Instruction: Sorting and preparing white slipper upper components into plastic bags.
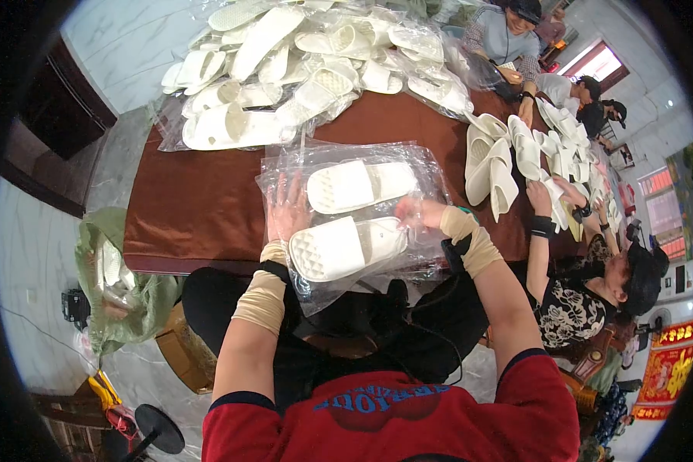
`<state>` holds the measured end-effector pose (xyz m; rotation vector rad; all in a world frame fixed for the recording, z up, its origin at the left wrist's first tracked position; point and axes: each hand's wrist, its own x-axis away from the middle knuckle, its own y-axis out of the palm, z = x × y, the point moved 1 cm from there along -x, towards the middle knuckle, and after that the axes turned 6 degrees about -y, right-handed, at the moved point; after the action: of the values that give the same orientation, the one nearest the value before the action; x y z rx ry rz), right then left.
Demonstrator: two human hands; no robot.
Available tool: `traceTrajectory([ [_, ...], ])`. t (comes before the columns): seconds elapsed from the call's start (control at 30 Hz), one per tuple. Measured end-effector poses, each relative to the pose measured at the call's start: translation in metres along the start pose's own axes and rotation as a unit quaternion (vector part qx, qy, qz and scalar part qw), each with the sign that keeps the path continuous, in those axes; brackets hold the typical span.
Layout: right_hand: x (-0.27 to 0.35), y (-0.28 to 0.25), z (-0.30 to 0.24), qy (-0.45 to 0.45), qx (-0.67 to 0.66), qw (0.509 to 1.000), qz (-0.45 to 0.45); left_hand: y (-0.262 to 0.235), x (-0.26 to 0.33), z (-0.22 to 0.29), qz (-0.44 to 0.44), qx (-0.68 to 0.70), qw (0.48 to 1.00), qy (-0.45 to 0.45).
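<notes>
Two white slippers lie side by side on a clear plastic bag at the table's near edge: the far slipper [339, 187] and the near slipper [327, 250], toes to the left. The clear plastic bag [431, 165] spreads around them and hangs over the edge. My left hand [287, 208] is open, fingers spread, beside the toe ends, with film around it; whether it is inside or under the bag I cannot tell. At the heel ends, my right hand [421, 213] has its fingers curled together on the bag's film, between the two slippers.
A heap of bagged white slippers [239, 131] covers the far side of the brown-covered table [185, 208]. Unbagged slippers [489, 162] stand at the right, where co-workers' hands [541, 199] are busy. A green sack [108, 292] and a cardboard box [183, 350] sit on the floor left.
</notes>
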<state>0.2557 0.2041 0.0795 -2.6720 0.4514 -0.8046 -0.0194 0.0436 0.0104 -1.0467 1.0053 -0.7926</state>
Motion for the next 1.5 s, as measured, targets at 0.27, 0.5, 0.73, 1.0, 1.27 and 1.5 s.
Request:
traceTrajectory([
  [0.27,0.000,-0.007,-0.003,0.010,-0.030,0.999,0.018,-0.003,-0.003,0.002,-0.034,-0.011,0.999,-0.020],
  [0.5,0.011,-0.031,0.023,-0.002,-0.173,0.975,0.139,-0.021,0.001,0.009,-0.036,-0.002,0.999,-0.025],
  [0.73,-0.015,-0.021,0.032,0.010,-0.239,0.937,0.257,-0.011,0.002,0.003,-0.032,-0.002,0.999,-0.031],
  [1.0,-0.037,-0.035,0.039,0.022,-0.282,0.920,0.271,-0.014,-0.002,0.011,-0.042,0.003,0.999,-0.031],
  [1.27,-0.037,-0.044,0.036,-0.010,-0.346,0.918,0.191,-0.019,-0.004,0.011,-0.017,0.013,1.000,-0.008],
  [1.5,-0.036,-0.032,0.016,-0.003,-0.333,0.921,0.201,-0.012,-0.004,0.009,-0.046,-0.018,0.999,-0.024],
])
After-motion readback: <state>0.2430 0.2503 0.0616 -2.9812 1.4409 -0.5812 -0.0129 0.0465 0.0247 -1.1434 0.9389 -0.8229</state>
